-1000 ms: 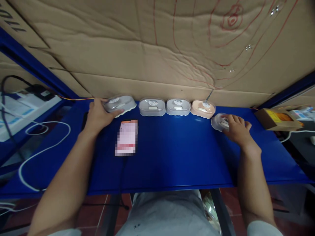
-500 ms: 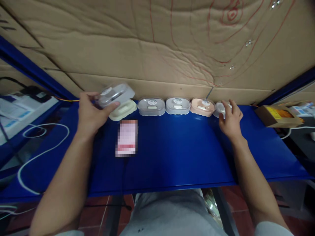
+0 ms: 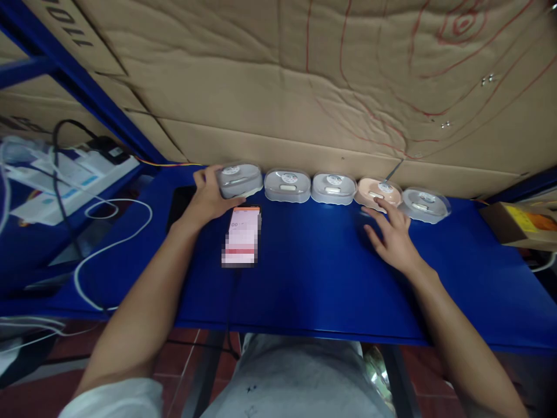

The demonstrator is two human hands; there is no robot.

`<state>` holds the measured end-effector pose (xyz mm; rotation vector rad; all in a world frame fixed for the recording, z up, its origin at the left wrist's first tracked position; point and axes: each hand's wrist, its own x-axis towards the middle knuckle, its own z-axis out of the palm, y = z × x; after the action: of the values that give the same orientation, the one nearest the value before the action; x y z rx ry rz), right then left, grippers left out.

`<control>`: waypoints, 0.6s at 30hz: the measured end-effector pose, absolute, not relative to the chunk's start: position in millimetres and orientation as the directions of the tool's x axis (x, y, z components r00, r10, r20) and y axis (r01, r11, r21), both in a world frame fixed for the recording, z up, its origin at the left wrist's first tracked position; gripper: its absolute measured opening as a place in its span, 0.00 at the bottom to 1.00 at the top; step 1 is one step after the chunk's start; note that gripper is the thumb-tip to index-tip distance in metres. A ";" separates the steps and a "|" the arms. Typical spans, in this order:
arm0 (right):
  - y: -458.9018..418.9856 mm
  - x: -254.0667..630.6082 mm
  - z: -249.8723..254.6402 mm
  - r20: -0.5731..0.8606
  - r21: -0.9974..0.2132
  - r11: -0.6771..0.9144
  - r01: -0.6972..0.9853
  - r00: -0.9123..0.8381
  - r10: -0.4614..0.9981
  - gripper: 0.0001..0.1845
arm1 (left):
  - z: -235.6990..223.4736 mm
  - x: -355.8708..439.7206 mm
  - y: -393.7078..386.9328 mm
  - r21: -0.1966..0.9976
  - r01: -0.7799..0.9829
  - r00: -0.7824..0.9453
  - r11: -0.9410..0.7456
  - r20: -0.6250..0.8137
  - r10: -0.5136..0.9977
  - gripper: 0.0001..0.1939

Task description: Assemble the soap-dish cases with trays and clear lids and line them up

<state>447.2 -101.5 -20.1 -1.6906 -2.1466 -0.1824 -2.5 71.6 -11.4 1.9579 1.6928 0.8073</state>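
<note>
Several oval boxes with clear covers stand in a row along the back of the blue table (image 3: 300,273). At the row's left end, my left hand (image 3: 206,200) is around the clear grey cover (image 3: 241,179), with the thumb at the front; a pale base edge shows under it. Two grey boxes (image 3: 287,186) (image 3: 333,188) stand to its right. My right hand (image 3: 394,235), fingers apart, is just in front of the peach box (image 3: 378,191); whether a fingertip touches it, I cannot tell. Another grey box (image 3: 424,204) ends the row on the right.
A phone (image 3: 241,235) with a lit, partly blurred screen lies before the left boxes, a black cable running from it. White cables and a power strip (image 3: 87,186) are at the left. A cardboard box (image 3: 520,223) stands at the right; cardboard (image 3: 243,87) covers the back.
My left hand has lowered the clear cover onto the pale base. My right hand has left the rightmost box and moved left and nearer to me. The view has shifted.
</note>
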 end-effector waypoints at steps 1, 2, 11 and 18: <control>-101.5 444.5 -21.7 0.380 -0.147 0.282 0.948 -0.209 0.901 0.26 | -12.9 -3.1 72.7 0.656 0.735 0.095 -0.171 0.150 0.984 0.53; -101.5 441.8 -23.4 0.372 -0.150 0.303 0.941 -0.230 0.899 0.25 | -14.0 -3.4 73.9 0.654 0.737 0.100 -0.174 0.150 0.984 0.54; -98.6 433.8 -41.7 0.329 -0.188 0.400 0.897 -0.326 0.886 0.22 | -11.1 -6.0 82.0 0.674 0.728 -0.007 -0.124 0.187 0.982 0.47; -104.5 422.3 -31.4 0.347 -0.276 0.407 0.871 -0.305 0.887 0.29 | 2.6 9.4 64.2 0.813 0.486 0.082 -0.320 0.322 0.943 0.49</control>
<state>422.3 -104.5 -31.4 -1.4992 -2.2251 0.0492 9.4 64.2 2.6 1.8571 1.4074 1.1731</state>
